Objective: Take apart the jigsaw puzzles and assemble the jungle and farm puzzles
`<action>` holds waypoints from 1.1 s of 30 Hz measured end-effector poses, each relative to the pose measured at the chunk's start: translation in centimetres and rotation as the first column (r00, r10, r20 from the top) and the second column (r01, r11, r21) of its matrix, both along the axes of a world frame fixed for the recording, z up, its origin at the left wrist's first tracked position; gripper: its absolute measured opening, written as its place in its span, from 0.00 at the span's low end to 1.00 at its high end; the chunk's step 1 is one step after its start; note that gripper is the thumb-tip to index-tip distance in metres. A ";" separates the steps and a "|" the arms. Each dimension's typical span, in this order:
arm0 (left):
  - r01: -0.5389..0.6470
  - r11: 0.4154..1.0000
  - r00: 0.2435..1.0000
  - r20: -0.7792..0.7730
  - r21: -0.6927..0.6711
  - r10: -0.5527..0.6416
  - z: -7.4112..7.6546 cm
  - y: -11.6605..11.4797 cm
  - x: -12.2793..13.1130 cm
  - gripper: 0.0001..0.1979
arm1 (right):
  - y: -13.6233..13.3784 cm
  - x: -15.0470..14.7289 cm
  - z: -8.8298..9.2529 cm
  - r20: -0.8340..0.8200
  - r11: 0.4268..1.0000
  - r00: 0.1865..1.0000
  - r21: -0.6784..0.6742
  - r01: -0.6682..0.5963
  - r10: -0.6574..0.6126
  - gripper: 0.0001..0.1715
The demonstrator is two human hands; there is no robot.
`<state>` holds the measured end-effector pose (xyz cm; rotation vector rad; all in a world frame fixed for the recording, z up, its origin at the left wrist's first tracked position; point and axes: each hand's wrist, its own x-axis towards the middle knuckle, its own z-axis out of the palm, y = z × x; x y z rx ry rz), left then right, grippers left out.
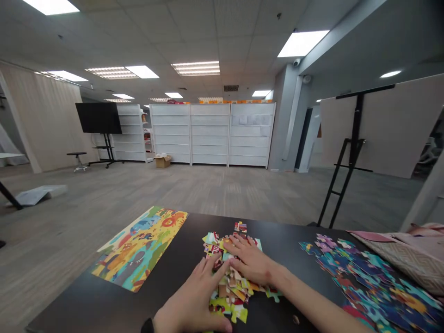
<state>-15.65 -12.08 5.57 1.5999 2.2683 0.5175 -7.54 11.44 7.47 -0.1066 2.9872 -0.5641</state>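
The jigsaw pieces (233, 296) lie heaped at lower centre of the black table (180, 245). My left hand (192, 296) and right hand (249, 259) rest on them, both open with fingers spread, gripping nothing. An assembled puzzle (140, 247) lies left; blue-toned pieces (367, 282) spread right.

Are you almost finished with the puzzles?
About partway. The colorful jigsaw on the left looks finished. Your left hand and right hand are spread on the heap of loose pieces. That heap is left, and so are the blue pieces on the right, though they're blurry.
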 end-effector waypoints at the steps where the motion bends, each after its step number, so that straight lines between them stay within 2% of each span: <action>1: -0.008 1.000 1.000 -0.012 0.009 0.008 -0.2 -0.1 0.0 0.62 | -0.4 0.2 0.2 -0.013 0.999 0.999 -0.020 -0.044 0.044 0.35; 5: -0.011 0.994 0.993 -0.113 0.106 0.023 -0.5 0.3 -0.5 0.61 | -1.3 2.2 0.8 -0.109 0.975 0.976 -0.099 -0.199 0.189 0.38; 7: -0.025 0.992 0.989 -0.145 0.120 0.043 -0.2 0.8 -1.3 0.60 | -1.1 3.5 1.1 -0.145 0.966 0.966 -0.118 -0.231 0.214 0.38; 9: -0.036 0.996 0.991 -0.129 0.078 0.046 0.0 1.4 -2.2 0.63 | -0.4 4.9 1.3 -0.137 0.967 0.968 -0.116 -0.226 0.209 0.37; 11: -0.056 0.998 0.995 -0.086 0.025 0.058 0.2 1.9 -3.1 0.65 | 0.7 6.0 1.1 -0.097 0.982 0.982 -0.084 -0.168 0.160 0.36; 12: -0.074 0.997 0.995 -0.070 0.015 0.075 0.2 2.1 -3.5 0.63 | 1.5 6.3 0.9 -0.073 0.990 0.990 -0.060 -0.128 0.123 0.36; 15: -0.137 0.989 0.988 -0.060 0.063 0.141 0.3 2.4 -4.1 0.46 | 3.7 6.1 0.0 -0.052 1.000 0.999 -0.016 0.016 -0.017 0.36; 19: -0.104 0.985 0.992 -0.060 0.136 0.113 0.7 2.3 -3.6 0.36 | 5.5 2.2 -1.1 -0.078 0.969 0.966 -0.033 0.243 -0.245 0.40; 22: -0.016 0.987 0.998 -0.054 0.158 0.025 0.9 1.7 -2.9 0.38 | 5.4 -1.7 -1.4 -0.036 0.948 0.947 -0.007 0.318 -0.318 0.42; 25: 0.073 0.986 0.997 0.006 0.148 -0.075 0.7 1.3 -2.4 0.52 | 3.9 -4.6 -1.4 -0.005 0.962 0.962 -0.011 0.271 -0.271 0.42; 28: 0.139 0.978 0.986 0.073 0.155 -0.152 0.4 1.4 -2.1 0.62 | 1.7 -5.7 -1.4 0.004 0.988 0.990 -0.049 0.143 -0.143 0.39; 30: 0.152 0.964 0.982 0.080 0.220 -0.174 0.5 1.4 -1.9 0.62 | 0.3 -5.5 -1.2 -0.005 0.995 0.998 -0.081 0.060 -0.060 0.35; 33: 0.135 0.940 0.989 0.020 0.313 -0.149 0.9 1.3 -2.2 0.57 | -1.0 -4.2 -0.4 -0.028 0.992 0.999 -0.122 -0.024 0.021 0.28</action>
